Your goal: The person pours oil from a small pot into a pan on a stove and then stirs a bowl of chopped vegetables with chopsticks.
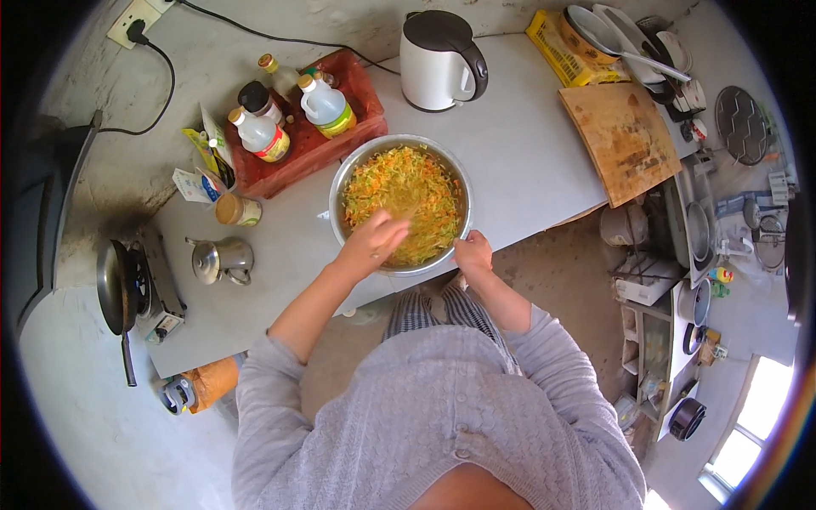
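A steel basin (336, 220) full of shredded orange and green vegetables (408, 185) stands at the counter's front edge. My left hand (373, 242) is over the near left part of the basin, its fingers pinched together on what looks like a thin utensil (414, 209). Motion blur hides the utensil's shape, and its lower end is lost among the shreds. At the near right of the basin, my right hand (473, 255) grips the rim.
Behind the basin are a red plastic crate (306, 162) of bottles and an electric kettle (428, 70). A metal teapot (220, 258), a lidded jar (238, 210) and a frying pan (115, 287) by a gas stove (159, 280) stand left. A wooden cutting board (621, 140) overhangs the counter's right edge.
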The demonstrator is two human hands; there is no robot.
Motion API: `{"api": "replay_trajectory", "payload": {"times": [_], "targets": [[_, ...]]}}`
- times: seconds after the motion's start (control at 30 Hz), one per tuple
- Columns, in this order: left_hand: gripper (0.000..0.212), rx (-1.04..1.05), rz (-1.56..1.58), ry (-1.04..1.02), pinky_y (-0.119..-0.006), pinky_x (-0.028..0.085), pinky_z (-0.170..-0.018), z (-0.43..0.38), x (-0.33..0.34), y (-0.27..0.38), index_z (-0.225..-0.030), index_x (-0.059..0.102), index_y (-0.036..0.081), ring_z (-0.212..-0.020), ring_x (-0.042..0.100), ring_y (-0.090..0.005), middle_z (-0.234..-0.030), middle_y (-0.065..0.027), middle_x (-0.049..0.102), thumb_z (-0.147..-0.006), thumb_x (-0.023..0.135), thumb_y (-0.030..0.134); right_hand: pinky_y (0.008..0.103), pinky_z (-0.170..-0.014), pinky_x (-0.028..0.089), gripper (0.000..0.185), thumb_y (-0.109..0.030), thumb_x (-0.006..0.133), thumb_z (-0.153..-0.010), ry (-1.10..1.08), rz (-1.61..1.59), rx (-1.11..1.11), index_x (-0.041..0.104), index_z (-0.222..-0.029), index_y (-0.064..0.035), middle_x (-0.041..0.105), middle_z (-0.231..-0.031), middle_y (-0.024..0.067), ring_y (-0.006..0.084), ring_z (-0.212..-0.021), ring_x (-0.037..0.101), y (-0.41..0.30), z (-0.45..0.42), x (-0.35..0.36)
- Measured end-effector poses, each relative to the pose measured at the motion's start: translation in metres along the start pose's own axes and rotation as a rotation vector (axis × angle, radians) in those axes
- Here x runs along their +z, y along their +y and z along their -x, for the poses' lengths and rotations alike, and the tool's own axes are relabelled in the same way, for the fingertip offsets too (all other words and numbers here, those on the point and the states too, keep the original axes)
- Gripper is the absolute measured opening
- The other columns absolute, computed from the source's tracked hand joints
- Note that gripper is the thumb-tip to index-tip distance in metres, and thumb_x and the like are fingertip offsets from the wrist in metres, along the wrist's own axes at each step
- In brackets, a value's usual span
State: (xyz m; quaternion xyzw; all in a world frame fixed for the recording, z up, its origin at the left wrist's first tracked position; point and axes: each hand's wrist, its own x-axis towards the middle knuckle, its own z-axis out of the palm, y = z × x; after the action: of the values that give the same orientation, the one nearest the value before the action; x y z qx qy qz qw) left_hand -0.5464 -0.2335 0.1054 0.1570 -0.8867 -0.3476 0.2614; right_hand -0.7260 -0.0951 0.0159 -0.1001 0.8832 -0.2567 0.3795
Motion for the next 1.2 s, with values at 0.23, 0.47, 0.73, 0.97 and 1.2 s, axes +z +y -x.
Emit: {"api": "replay_trajectory", "payload": {"times": [0.23,0.47,0.73,0.97,1.2], "targets": [[0.012,-0.222,-0.065,0.24,-0.035,0.048,-0.064,-0.015,-0.004,-0.016,-0.098,0.065,0.003,-0.073,0.059,-0.027,-0.084,-0.0129,0.057,-0.087,0.063,0.008,0.033,-0.064,0.05,0.014,-0.018,0.058,-0.078,0.041,0.076,-0.074,0.056,-0.08,-0.0041,0.065,-0.075,0.0098,0.0193,-0.064,0.068,-0.001,0.001,-0.002],[0.012,-0.175,0.046,0.168,-0.033,0.049,-0.069,-0.014,-0.003,-0.006,-0.099,0.065,0.003,-0.079,0.061,-0.0242,-0.087,-0.0105,0.06,-0.088,0.062,0.009,0.0426,-0.074,0.044,0.021,-0.025,0.055,-0.072,-0.013,-0.001,-0.02,0.058,-0.082,-0.0059,0.066,-0.086,0.0151,0.0343,-0.088,0.062,-0.001,0.004,-0.003],[0.017,-0.201,0.211,-0.061,-0.03,0.049,-0.071,-0.007,-0.048,-0.007,-0.103,0.067,0.002,-0.08,0.061,-0.0207,-0.089,-0.0091,0.063,-0.088,0.062,0.006,0.0351,-0.065,0.05,0.018,-0.018,0.06,-0.079,-0.023,0.012,-0.055,0.059,-0.084,-0.0016,0.066,-0.079,0.0121,0.0214,-0.063,0.067,-0.004,0.002,-0.005],[0.016,-0.235,0.295,-0.301,-0.029,0.051,-0.07,0.047,-0.066,0.004,-0.102,0.069,0.002,-0.078,0.063,-0.0194,-0.092,-0.01,0.065,-0.088,0.062,0.004,0.0391,-0.074,0.043,0.022,-0.024,0.054,-0.074,-0.041,-0.01,-0.032,0.059,-0.083,-0.0056,0.068,-0.08,0.0135,0.0301,-0.085,0.064,-0.01,0.012,-0.01],[0.016,-0.469,0.473,0.023,-0.026,0.055,-0.072,0.033,-0.013,-0.026,-0.102,0.069,0.002,-0.079,0.065,-0.0151,-0.096,-0.0086,0.065,-0.09,0.061,0.006,0.0368,-0.076,0.043,0.022,-0.026,0.054,-0.074,-0.047,-0.029,-0.023,0.059,-0.083,-0.0068,0.068,-0.073,0.0105,0.0265,-0.082,0.065,-0.011,0.012,-0.011]]}}
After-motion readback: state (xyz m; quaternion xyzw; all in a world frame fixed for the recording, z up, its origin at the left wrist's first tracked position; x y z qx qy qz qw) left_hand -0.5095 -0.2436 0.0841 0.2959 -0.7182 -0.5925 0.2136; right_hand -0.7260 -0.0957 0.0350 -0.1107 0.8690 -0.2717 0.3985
